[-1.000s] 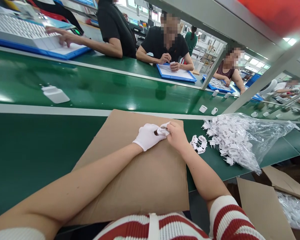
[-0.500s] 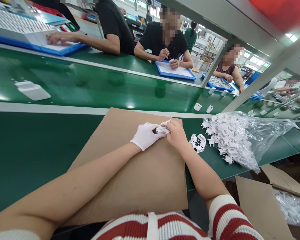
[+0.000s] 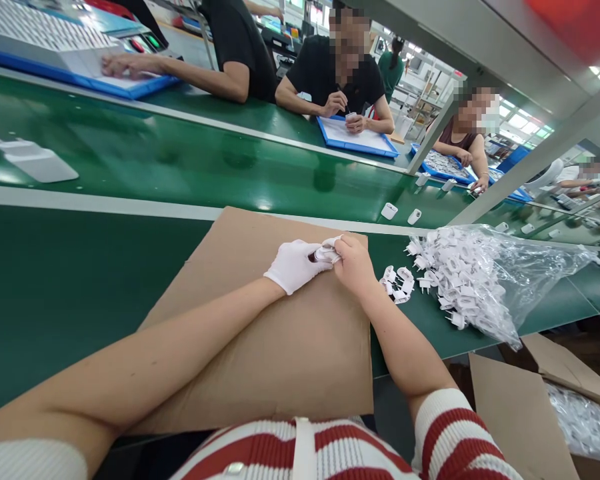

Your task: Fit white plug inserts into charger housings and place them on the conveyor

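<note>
Closest to me, both forearms stretch out over a brown cardboard sheet [image 3: 290, 347] that lies on the green table [image 3: 65, 293]. At the sheet's far edge my left hand [image 3: 294, 265], in a white glove, and my bare right hand [image 3: 354, 267] meet, and both are closed with their fingertips pinched on one small white plug piece [image 3: 326, 253], held between them just above the cardboard. Just to the right of the right hand a small heap of plug pieces [image 3: 397, 283] sits on the table, and beyond it a clear plastic bag [image 3: 530, 267] spills many more. Past the white strip, the green belt [image 3: 205, 167] carries two small white chargers [image 3: 389, 211] and a bigger white block [image 3: 35, 162] far to the left. On the far side, other people work with their hands over blue trays [image 3: 360, 141].
</note>
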